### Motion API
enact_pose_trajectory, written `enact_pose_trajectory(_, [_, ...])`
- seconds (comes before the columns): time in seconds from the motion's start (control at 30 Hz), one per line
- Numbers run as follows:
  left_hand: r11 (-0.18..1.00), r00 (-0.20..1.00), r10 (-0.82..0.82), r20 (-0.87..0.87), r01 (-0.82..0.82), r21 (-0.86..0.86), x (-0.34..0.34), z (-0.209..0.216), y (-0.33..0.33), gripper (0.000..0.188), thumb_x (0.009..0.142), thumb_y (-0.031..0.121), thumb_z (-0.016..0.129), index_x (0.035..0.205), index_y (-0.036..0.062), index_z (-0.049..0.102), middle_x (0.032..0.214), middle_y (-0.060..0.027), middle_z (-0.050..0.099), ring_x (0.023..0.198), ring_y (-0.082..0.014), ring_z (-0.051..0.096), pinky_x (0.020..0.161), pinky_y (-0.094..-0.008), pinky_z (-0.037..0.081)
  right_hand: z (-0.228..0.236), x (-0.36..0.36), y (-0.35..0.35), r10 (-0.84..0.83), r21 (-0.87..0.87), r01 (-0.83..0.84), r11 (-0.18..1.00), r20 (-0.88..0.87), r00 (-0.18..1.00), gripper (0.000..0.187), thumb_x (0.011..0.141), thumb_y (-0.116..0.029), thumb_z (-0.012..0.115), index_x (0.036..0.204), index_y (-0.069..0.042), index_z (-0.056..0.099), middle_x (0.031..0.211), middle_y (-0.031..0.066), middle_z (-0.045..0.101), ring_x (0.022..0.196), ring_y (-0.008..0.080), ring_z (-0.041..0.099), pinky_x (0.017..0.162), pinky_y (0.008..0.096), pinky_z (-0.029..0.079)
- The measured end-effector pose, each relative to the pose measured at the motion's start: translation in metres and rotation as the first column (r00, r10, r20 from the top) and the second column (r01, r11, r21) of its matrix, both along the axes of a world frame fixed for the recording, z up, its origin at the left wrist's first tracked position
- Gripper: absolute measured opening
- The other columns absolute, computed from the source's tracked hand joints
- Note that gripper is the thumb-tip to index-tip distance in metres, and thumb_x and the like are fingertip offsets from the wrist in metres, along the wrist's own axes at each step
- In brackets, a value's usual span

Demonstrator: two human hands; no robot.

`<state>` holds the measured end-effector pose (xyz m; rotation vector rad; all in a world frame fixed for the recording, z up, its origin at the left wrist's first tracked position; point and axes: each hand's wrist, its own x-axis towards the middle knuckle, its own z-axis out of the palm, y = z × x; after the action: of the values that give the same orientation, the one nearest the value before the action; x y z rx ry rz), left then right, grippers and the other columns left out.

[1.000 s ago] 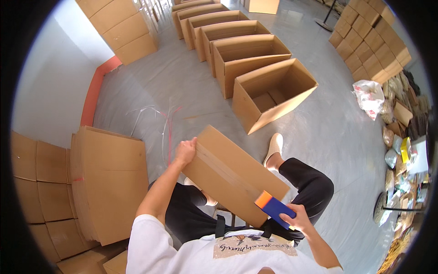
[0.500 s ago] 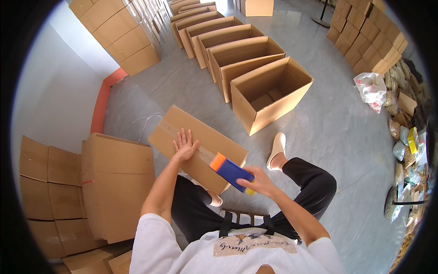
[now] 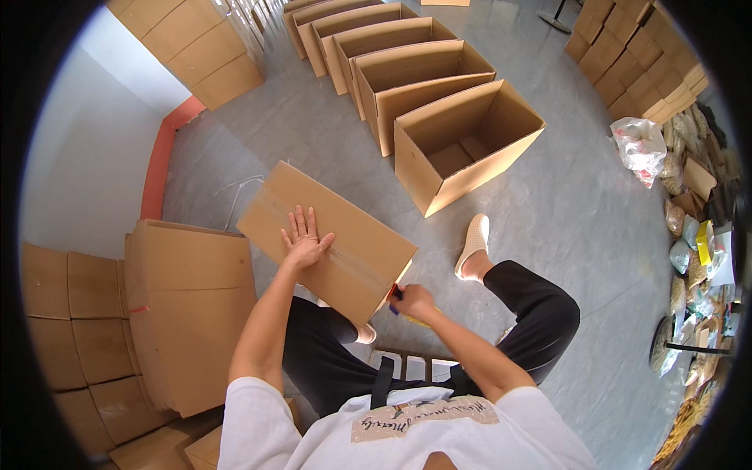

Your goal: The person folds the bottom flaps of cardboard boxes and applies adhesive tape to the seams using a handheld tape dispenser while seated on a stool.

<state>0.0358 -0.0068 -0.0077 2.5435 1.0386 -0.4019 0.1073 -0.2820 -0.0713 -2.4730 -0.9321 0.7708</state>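
A cardboard box (image 3: 352, 274) stands tilted between my legs, with a strip of clear tape along the middle of its upper face. My left hand (image 3: 305, 243) lies flat on that face, fingers spread. At the box's near right end, my right hand (image 3: 413, 301) is closed around a tape dispenser (image 3: 394, 298). Only a bit of the dispenser's dark blue and orange body shows beside the fingers; the rest is hidden by the hand and the box corner.
A row of open-topped cardboard boxes (image 3: 470, 149) runs away ahead. Flattened cardboard (image 3: 196, 313) leans at my left beside stacked boxes (image 3: 98, 294). A white strap (image 3: 239, 192) lies on the floor. Filled bags (image 3: 677, 219) line the right, near a plastic bag (image 3: 641, 149).
My right hand has drawn the tape dispenser along the box's upper face, over and down its near right end. My left hand stays flat on the box. The view has shifted slightly.
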Motion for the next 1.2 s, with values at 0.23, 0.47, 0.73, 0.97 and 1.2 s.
enact_pose_trajectory(0.23, [0.577,0.904,0.34,0.259,0.017,-0.816,-0.046,0.012,0.12,0.077,0.083,0.053,0.048,0.137,0.0033,0.024,0.145,-0.017,0.017,0.134,-0.0291,0.015,0.106,-0.0452,0.014,0.011,-0.021,-0.053,-0.525,-0.192,0.587,0.786,-0.709,0.471,0.044,0.08,-0.036,0.058,0.074,0.007,0.059,0.066,0.0142,0.062,0.057,0.0235,0.063,0.052,0.0342,0.05])
enact_pose_trajectory(0.47, [0.953,0.943,0.172,0.284,-0.232,0.193,-0.02,0.011,0.114,0.074,0.064,0.056,0.069,0.11,-0.0013,0.056,0.111,-0.019,0.058,0.101,-0.0272,0.057,0.084,-0.0352,0.043,0.015,0.029,-0.071,-0.345,0.017,0.981,0.193,-0.935,0.085,0.036,0.085,-0.032,0.051,0.086,0.004,0.056,0.072,0.0144,0.062,0.057,0.0242,0.062,0.052,0.0336,0.05])
enact_pose_trajectory(0.73, [0.961,0.882,0.269,0.386,-0.222,-0.163,-0.062,0.089,0.045,0.049,0.062,0.04,0.076,0.073,-0.0052,0.061,0.056,-0.0053,0.048,0.054,-0.0148,0.048,0.051,-0.031,0.04,0.049,0.064,-0.094,-0.515,0.093,0.988,0.121,-0.845,0.142,0.032,0.079,-0.029,0.051,0.087,0.001,0.058,0.078,0.0106,0.061,0.064,0.022,0.062,0.058,0.0335,0.052])
enact_pose_trajectory(0.97, [0.986,0.597,0.089,0.797,-0.168,0.016,-0.044,0.278,-0.079,0.033,0.064,0.024,0.076,0.067,-0.0043,0.06,0.058,-0.0028,0.04,0.05,-0.0106,0.037,0.045,-0.0292,0.03,0.195,0.125,-0.174,-0.239,0.679,0.729,0.083,-0.697,0.676,0.046,0.086,-0.039,0.046,0.113,-0.001,0.051,0.106,0.01,0.058,0.095,0.0211,0.057,0.082,0.0336,0.047])
enact_pose_trajectory(1.2, [0.829,0.104,-0.548,0.83,-0.065,0.555,-0.069,0.217,-0.152,0.064,0.059,0.026,0.081,0.109,-0.0004,0.052,0.083,-0.0076,0.052,0.071,-0.0217,0.052,0.06,-0.0294,0.043,0.227,0.187,-0.298,-0.556,0.928,0.37,0.04,-0.287,0.78,0.043,0.086,-0.036,0.052,0.107,0.001,0.052,0.1,0.0084,0.057,0.087,0.0172,0.056,0.076,0.0304,0.046])
